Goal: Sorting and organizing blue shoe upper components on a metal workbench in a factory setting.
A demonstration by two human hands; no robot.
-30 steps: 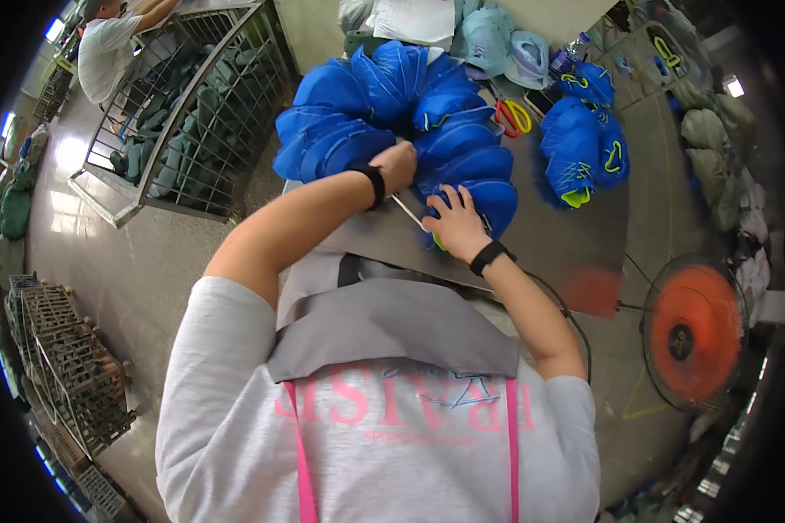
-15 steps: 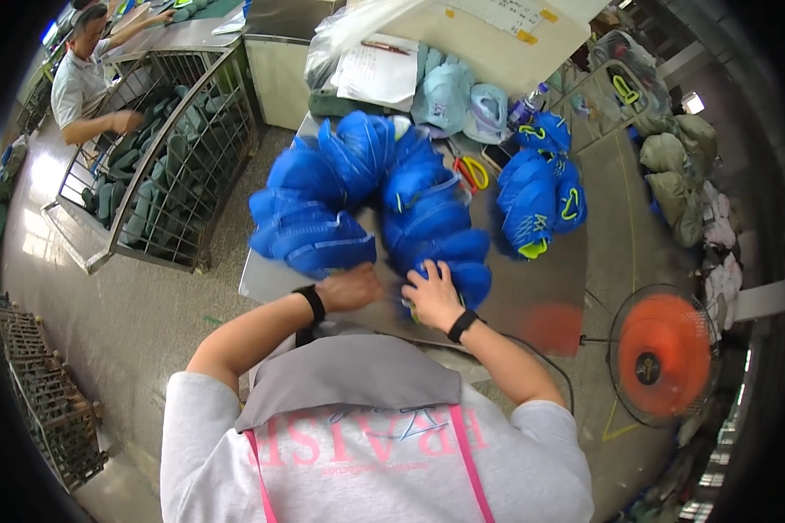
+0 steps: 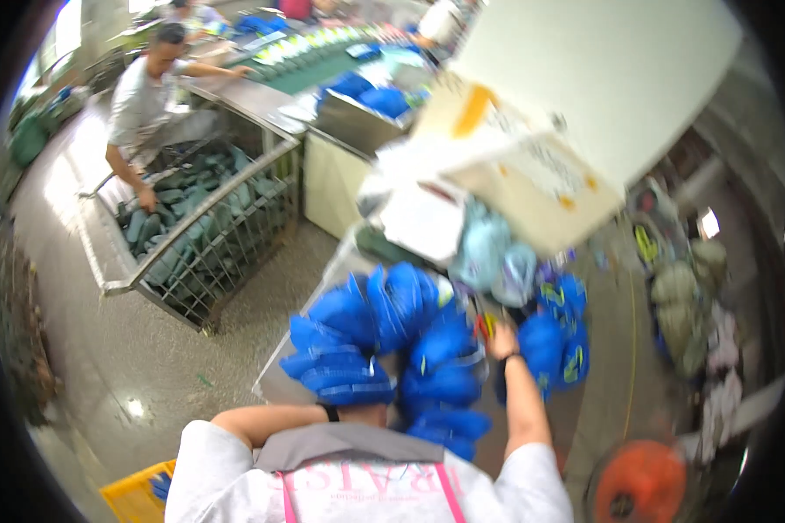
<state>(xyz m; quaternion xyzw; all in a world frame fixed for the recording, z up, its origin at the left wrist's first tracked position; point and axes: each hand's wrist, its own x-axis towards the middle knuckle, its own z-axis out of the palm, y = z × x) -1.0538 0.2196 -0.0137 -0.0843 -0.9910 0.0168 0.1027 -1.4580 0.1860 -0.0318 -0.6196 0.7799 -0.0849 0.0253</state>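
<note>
My right hand [image 3: 501, 340] reaches forward to scissors [image 3: 483, 326] with red and yellow handles, its fingers closed at the handles, blurred by motion. Blue shoe uppers [image 3: 340, 318], nested in one another, form a curved row on the metal table [image 3: 279, 370]. The row's right arm [image 3: 440, 375] runs back toward my chest. My left hand [image 3: 365, 413] is low at the near end of the left arm of the row; its fingers are hidden behind the uppers and my clothing. More blue uppers [image 3: 545, 344] with yellow-green trim lie just right of my right hand.
Pale blue shoes [image 3: 481, 248] and white paper [image 3: 423, 222] are at the table's back, below a leaning board [image 3: 532, 170]. A wire cart [image 3: 222, 261] of green shoe lasts stands left, a co-worker [image 3: 144, 109] reaching into it. An orange fan [image 3: 641, 484] stands right.
My right hand has left the near end of the right row and gone forward to the scissors. My left hand has gone lower, out of clear sight. The view has tilted up.
</note>
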